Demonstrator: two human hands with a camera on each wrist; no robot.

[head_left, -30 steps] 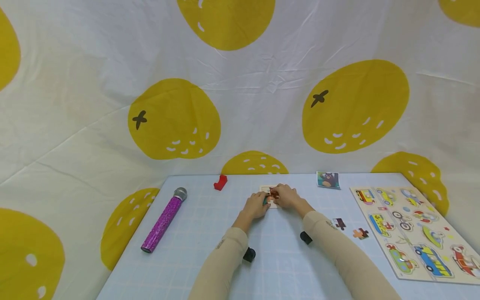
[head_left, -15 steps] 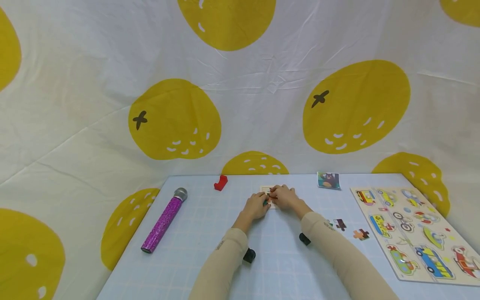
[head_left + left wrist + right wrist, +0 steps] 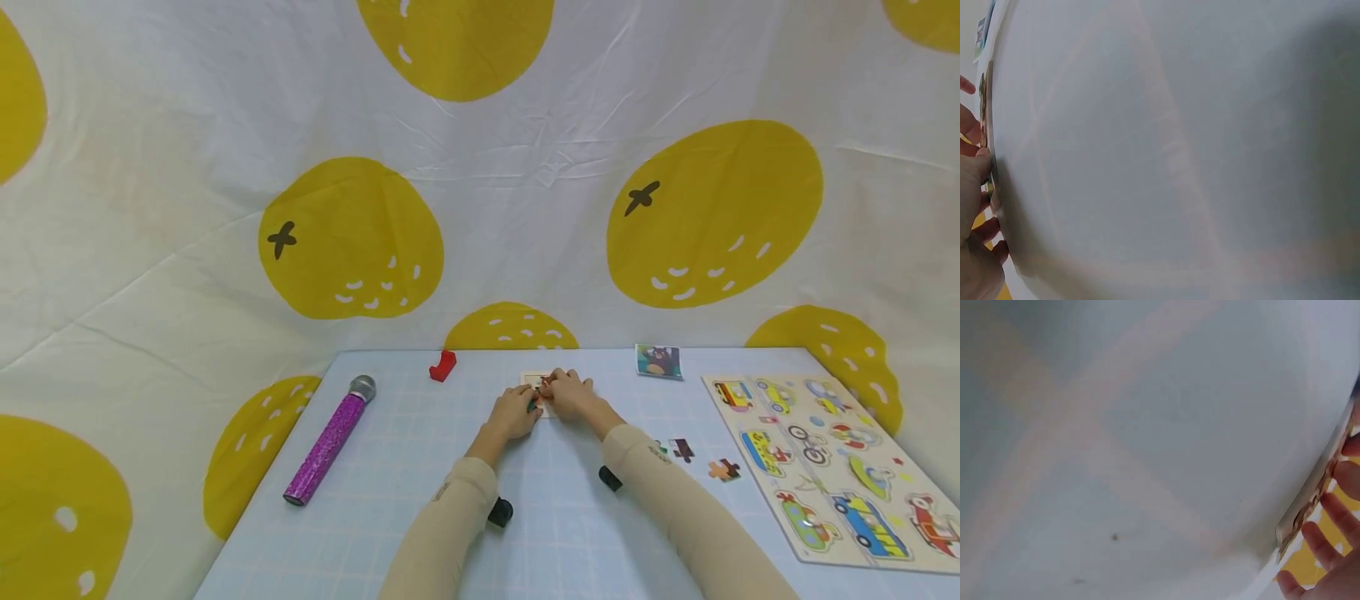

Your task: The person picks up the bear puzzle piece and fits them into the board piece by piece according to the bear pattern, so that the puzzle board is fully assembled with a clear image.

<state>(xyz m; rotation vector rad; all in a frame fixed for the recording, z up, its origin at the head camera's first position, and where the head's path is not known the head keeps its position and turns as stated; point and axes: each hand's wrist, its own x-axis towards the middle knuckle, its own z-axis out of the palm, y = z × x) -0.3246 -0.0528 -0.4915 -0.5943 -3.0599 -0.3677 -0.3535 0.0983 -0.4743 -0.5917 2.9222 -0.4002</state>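
Note:
A small pale puzzle board (image 3: 529, 377) lies near the table's far edge, mostly covered by both hands. My left hand (image 3: 513, 412) grips its left side with bent fingers, beside a green patch of puzzle picture. Against the board's middle, my right hand (image 3: 572, 395) pinches a reddish-brown puzzle piece (image 3: 545, 382) with thumb and forefinger. The piece's outline is largely hidden. In the left wrist view, fingertips of both hands meet along the board's thin edge. The right wrist view has the right hand's other fingers (image 3: 1322, 545) spread beside the board.
Loose jigsaw pieces (image 3: 724, 470) lie right of the right forearm, left of a wooden vehicle puzzle (image 3: 817, 508). A bear picture card (image 3: 659, 361) is at the back. To the left are a red block (image 3: 443, 366) and a glittery purple microphone (image 3: 325, 450).
My right hand has shifted slightly left over the board with the reddish-brown piece, and its fingers have come closer to my left hand. The left hand has hardly moved.

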